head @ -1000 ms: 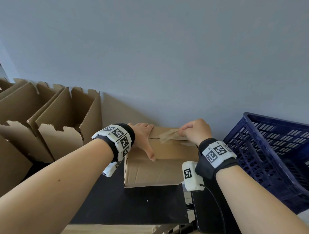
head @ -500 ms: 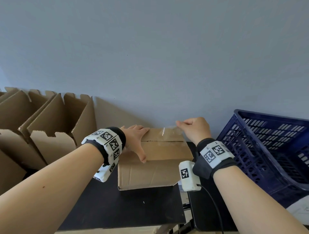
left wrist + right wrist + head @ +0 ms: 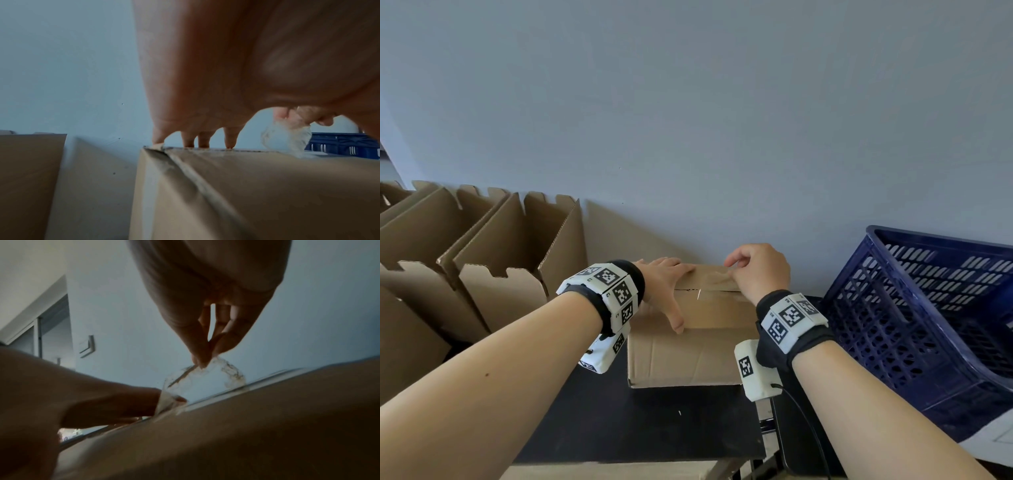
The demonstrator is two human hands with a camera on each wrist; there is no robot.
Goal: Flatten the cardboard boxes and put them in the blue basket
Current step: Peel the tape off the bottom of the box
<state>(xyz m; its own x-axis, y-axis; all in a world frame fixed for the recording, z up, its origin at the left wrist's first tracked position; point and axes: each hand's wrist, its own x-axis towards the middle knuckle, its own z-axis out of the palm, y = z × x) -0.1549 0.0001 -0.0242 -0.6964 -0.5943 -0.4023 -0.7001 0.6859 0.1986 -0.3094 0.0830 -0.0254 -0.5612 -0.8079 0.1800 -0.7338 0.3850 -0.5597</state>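
A closed cardboard box [image 3: 688, 353] stands on the black table [image 3: 640, 425] against the wall. My left hand [image 3: 666, 291] lies flat on its top, fingers straight and thumb stretched toward me; its fingertips [image 3: 203, 142] press the far edge. My right hand [image 3: 756, 270] pinches a strip of clear tape [image 3: 205, 379] between thumb and fingers and holds it lifted off the box's top seam [image 3: 717, 290]. The tape [image 3: 287, 138] curls up from the box [image 3: 257, 194] and is still stuck at its lower end. The blue basket [image 3: 914, 315] stands tilted at the right.
Several open cardboard boxes [image 3: 510, 267] with raised flaps stand in a row at the left against the grey wall. A cable [image 3: 808, 428] hangs from the right wrist camera over the table's right edge.
My right hand has kept hold of the tape and drawn it along the top seam, peeling more of it up. The left hand stays pressed on the box.
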